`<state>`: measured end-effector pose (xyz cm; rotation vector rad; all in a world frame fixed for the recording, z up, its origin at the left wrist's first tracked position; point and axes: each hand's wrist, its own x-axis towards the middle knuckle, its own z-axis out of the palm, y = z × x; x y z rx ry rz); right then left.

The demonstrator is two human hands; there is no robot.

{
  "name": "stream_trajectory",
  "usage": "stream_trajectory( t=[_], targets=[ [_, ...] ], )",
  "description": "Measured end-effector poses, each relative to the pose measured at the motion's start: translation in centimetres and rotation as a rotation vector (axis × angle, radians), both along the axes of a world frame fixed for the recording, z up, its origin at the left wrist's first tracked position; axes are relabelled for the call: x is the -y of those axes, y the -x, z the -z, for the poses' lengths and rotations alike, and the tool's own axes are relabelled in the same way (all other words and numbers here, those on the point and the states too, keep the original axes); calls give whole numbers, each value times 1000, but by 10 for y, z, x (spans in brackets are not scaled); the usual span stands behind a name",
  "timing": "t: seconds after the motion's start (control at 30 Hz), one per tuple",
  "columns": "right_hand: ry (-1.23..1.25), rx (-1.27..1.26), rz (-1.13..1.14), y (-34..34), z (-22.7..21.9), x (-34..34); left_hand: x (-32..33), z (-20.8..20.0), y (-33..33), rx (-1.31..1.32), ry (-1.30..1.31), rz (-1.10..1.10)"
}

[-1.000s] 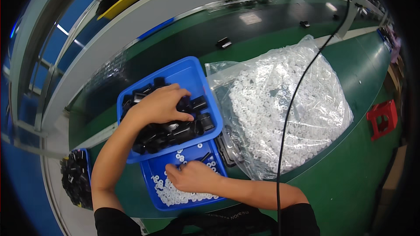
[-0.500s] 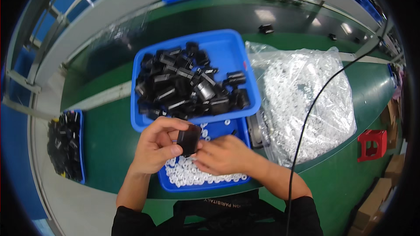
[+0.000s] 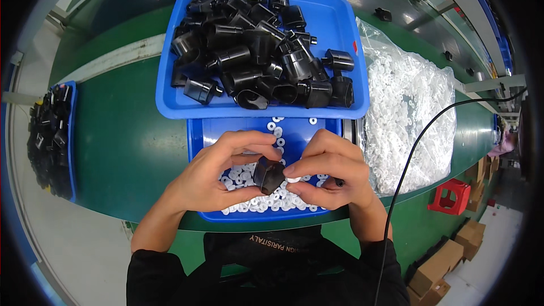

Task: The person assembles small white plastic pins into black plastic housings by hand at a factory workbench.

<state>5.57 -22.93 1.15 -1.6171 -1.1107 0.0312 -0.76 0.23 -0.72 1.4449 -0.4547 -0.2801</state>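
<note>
My left hand (image 3: 207,167) grips a hollow black plastic housing (image 3: 268,175) between thumb and fingers, its open end turned toward my right hand. Between the thumb and fingertips of my right hand (image 3: 334,167) is a small white washer (image 3: 293,180), right beside the housing's opening. The tip of a thin black tool (image 3: 339,182) pokes out from the curled fingers of that same hand; the rest of it is hidden. Both hands are above a blue tray (image 3: 198,129) holding many loose white washers (image 3: 243,177).
Beyond it, a larger blue tray (image 3: 358,112) is piled with black housings (image 3: 232,56). A clear bag of white washers (image 3: 408,119) lies at right, a black cable (image 3: 409,161) hanging across it. Another tray of black parts (image 3: 52,139) stands far left. A red stool (image 3: 449,197) is on the floor.
The view has shifted, so the trays sit higher in it. My left hand has turned the housing toward the right, and my right hand now shows a white washer at its fingertips.
</note>
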Motion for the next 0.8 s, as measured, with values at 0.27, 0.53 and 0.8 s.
stream_trajectory(
  t=[0.27, 0.53, 0.8],
  targets=[
    [80, 42, -9, -1, 9, 0, 2, 6, 4, 0, 120, 15],
    [174, 47, -23, 1, 5, 3, 4, 7, 2, -10, 111, 39],
    [136, 154, 87, 4, 8, 0, 4, 5, -6, 11, -6, -1]
  ],
)
